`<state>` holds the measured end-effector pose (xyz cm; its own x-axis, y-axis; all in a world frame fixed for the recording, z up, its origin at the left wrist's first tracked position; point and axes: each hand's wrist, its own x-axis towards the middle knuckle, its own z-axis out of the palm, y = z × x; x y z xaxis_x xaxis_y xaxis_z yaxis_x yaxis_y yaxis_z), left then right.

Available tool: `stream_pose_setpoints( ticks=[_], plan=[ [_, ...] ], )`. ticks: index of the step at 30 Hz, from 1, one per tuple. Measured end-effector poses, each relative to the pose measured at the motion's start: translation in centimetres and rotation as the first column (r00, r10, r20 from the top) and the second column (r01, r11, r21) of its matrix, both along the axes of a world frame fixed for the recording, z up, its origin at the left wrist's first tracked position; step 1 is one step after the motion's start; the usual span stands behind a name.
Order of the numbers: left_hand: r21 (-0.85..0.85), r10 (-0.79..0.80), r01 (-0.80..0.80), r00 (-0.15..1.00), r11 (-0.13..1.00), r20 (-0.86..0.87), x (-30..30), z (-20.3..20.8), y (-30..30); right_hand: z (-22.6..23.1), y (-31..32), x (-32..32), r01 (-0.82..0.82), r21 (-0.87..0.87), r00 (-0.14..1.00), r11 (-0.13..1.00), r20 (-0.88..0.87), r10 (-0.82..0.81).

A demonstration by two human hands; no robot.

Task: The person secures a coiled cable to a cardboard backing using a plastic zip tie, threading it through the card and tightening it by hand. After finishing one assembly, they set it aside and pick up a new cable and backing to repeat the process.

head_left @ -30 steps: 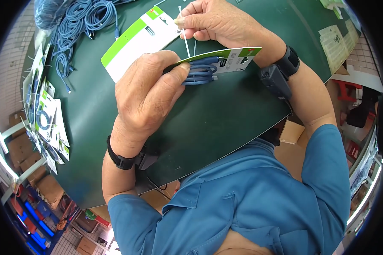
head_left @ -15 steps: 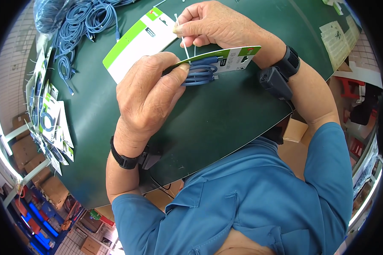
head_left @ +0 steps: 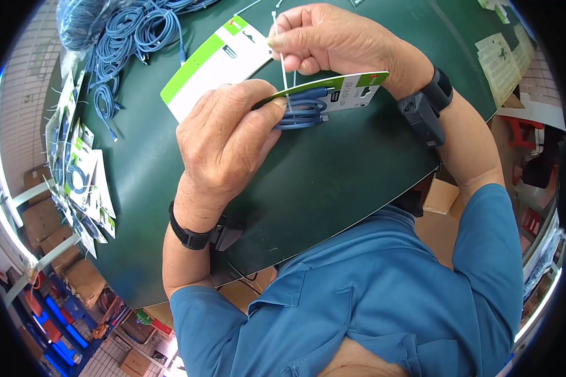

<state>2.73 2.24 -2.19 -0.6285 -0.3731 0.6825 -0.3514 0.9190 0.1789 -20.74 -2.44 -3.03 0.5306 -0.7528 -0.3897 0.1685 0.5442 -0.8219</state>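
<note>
My left hand (head_left: 223, 141) is closed on a white and green packaging card (head_left: 357, 94), thumb and fingers pinching its left part. A coiled blue cable (head_left: 305, 113) lies against the side of that card facing me, partly behind my thumb. On the card's far side, my right hand (head_left: 336, 41) pinches a thin white cable tie (head_left: 283, 68) between thumb and forefinger. The tie stands up from behind the card's upper edge, and a second strand of it shows beside the fingers. Another white and green card (head_left: 201, 75) lies flat on the table beyond my left hand.
Loose coiled blue cables (head_left: 129, 38) and a clear plastic bag (head_left: 82, 25) lie at the back left of the green table (head_left: 333, 163). Along the left edge sits a row of carded cables (head_left: 85, 179). A printed sheet (head_left: 500, 60) is at the far right.
The whole view has shifted slightly, with the scene sitting a little further right. The right hand stays pinched on the cable tie, and the left keeps hold of the card.
</note>
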Motion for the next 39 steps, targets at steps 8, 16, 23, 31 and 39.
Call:
stream_pose_setpoints(
  ticks=[8,16,23,31,39],
  plan=[
    [0.004,-0.008,0.008,1.0,1.0,-0.028,-0.2,-0.2,-0.1,-1.7,0.1,0.3,-0.233,-0.369,0.967,0.9,-0.187,0.174],
    [0.009,0.005,-0.004,1.0,1.0,-0.012,0.0,0.2,0.1,0.1,0.1,0.3,-0.165,-0.171,0.986,0.971,-0.056,0.157],
    [-0.024,-0.005,0.005,1.0,1.0,-0.003,-0.3,0.1,0.0,0.0,0.2,-0.2,-0.325,-0.254,0.945,0.911,-0.05,0.323],
    [0.049,0.0,0.001,1.0,0.999,-0.01,-0.4,0.3,-0.4,-1.2,-0.3,-0.6,-0.288,-0.349,0.956,0.892,-0.05,0.289],
    [0.398,0.18,-0.102,0.97,0.912,-0.165,0.9,1.9,-0.4,1.6,-2.3,-2.8,0.056,-0.56,0.966,0.827,-0.178,-0.186]
  ],
)
